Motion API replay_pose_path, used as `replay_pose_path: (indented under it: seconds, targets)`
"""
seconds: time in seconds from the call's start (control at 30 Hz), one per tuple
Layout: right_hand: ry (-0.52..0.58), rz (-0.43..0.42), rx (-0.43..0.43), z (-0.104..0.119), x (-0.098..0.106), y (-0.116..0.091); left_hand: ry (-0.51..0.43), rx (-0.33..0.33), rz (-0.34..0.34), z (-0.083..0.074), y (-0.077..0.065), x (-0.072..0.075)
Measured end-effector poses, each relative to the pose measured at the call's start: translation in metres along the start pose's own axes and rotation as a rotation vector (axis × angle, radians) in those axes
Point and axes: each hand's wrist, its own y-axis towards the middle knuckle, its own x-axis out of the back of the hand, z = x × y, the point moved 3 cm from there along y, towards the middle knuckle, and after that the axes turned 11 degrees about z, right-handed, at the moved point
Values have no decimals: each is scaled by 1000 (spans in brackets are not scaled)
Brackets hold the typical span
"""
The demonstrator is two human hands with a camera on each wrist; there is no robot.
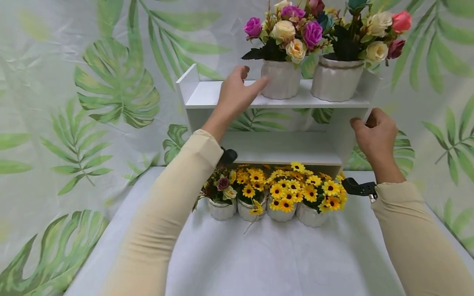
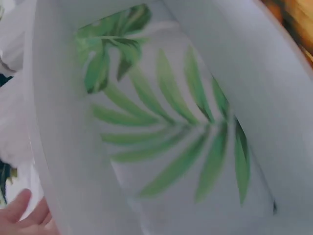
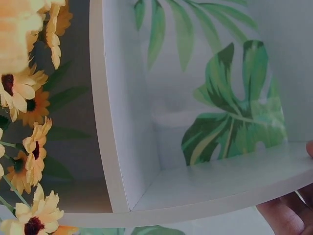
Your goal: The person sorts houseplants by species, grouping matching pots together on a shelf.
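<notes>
On the top board of a white shelf (image 1: 281,148) stand two white pots of artificial roses, the left rose pot (image 1: 280,80) and the right rose pot (image 1: 336,80). My left hand (image 1: 238,92) reaches over the top board with fingers apart, its thumb beside the left rose pot; whether it touches the pot, I cannot tell. In the left wrist view its fingers (image 2: 23,208) show at the lower left. My right hand (image 1: 377,133) holds the shelf's right side panel, thumb on the inside, fingers (image 3: 283,215) outside in the right wrist view.
Before the shelf's foot, several small pots line up on the white table (image 1: 274,259): yellow sunflowers (image 1: 286,191) and, at the left, a pot of dusky roses (image 1: 222,209). A leaf-patterned cloth (image 1: 118,82) hangs behind. The middle board (image 1: 281,148) lies below the top one.
</notes>
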Motion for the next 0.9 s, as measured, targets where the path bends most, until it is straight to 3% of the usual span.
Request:
replay_pose_path:
  seconds: [0.13, 0.27, 0.37, 0.53, 0.73, 0.9]
  targets:
    - [-7, -8, -7, -4, 0, -1, 125, -138, -78, 26, -43, 9]
    - [-9, -10, -8, -5, 0, -1, 197, -272, -52, 58, -103, 6]
    - [-11, -15, -5, -4, 0, 1, 222, -314, -33, 81, -143, -2]
    - [4, -6, -10, 0, -2, 1, 242, -292, -29, 123, -192, -21]
    - [19, -14, -17, -5, -1, 1, 219, -246, -34, 171, -224, -50]
    - [16, -10, -17, -3, -1, 1, 125, -36, 49, 210, -232, -85]
